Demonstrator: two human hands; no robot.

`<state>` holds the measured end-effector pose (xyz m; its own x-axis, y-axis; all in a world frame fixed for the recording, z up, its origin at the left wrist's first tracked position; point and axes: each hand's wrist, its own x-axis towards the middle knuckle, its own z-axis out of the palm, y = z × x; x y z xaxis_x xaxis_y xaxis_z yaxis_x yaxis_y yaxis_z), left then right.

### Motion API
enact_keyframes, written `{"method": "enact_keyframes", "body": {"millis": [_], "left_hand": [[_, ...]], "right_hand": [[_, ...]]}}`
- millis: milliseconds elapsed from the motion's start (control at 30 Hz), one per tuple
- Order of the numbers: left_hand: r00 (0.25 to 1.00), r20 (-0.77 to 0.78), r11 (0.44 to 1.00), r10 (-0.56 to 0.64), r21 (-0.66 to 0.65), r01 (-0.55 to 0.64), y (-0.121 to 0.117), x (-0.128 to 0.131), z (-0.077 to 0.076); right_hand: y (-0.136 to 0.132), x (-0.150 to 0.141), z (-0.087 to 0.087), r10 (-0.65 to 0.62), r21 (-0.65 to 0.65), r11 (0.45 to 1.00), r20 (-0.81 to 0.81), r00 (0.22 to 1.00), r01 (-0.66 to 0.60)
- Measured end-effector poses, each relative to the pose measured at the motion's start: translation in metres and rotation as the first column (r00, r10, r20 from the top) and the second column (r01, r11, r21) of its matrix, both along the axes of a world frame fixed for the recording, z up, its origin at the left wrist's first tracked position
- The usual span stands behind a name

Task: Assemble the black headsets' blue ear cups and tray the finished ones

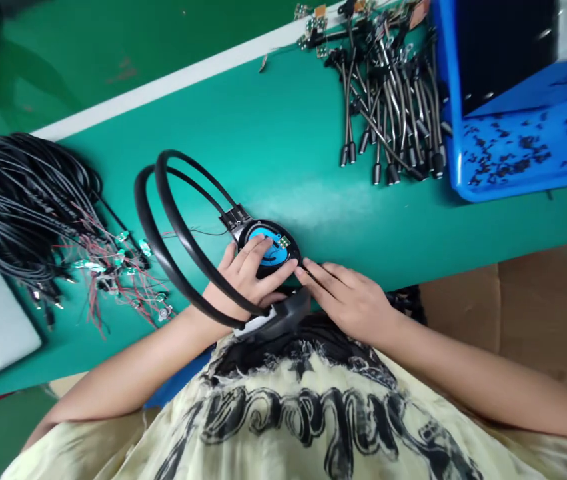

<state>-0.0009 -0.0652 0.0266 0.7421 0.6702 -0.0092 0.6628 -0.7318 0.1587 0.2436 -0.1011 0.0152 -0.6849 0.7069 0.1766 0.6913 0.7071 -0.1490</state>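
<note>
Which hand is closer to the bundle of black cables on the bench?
The left hand is nearer, resting on the headset ear cup to the right of the bundle of black cables. The right hand lies farther right, beyond the ear cup.

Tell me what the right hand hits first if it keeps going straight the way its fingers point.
The left hand's fingertips, resting on the black ear cup of the headphones, come first. The right hand points straight at them. Depth is unclear, so it may already touch them.

Bare forearms point(128, 370) angled inward; left hand point(246, 277) curled; right hand point(348, 300) with fingers point(320, 277) extended, tips just beside left.
</note>
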Motion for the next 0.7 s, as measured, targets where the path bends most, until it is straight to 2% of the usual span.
{"method": "enact_keyframes", "body": {"millis": [100, 333, 600, 700], "left_hand": [[0.998, -0.056, 1.0, 0.014, 0.009, -0.013, 0.001, 0.004, 0.002], [0.998, -0.043, 0.994, 0.055, 0.099, -0.051, -0.006, 0.01, -0.002], [0.994, -0.082, 0.997, 0.078, -0.008, -0.078, -0.01, 0.009, 0.0], [0.994, -0.071, 0.996, 0.088, 0.012, -0.088, -0.011, 0.009, -0.004]], "right_hand": [[-0.004, 0.002, -0.004, -0.024, 0.026, 0.999, -0.047, 0.999, 0.025], [0.002, -0.001, -0.008, -0.003, 0.072, 0.997, -0.117, 0.993, 0.012], [0.019, 0.0, -0.004, 0.082, 0.04, 0.996, -0.162, 0.983, -0.077], [0.017, -0.003, -0.008, 0.067, 0.065, 0.996, -0.197, 0.978, -0.055]]}}
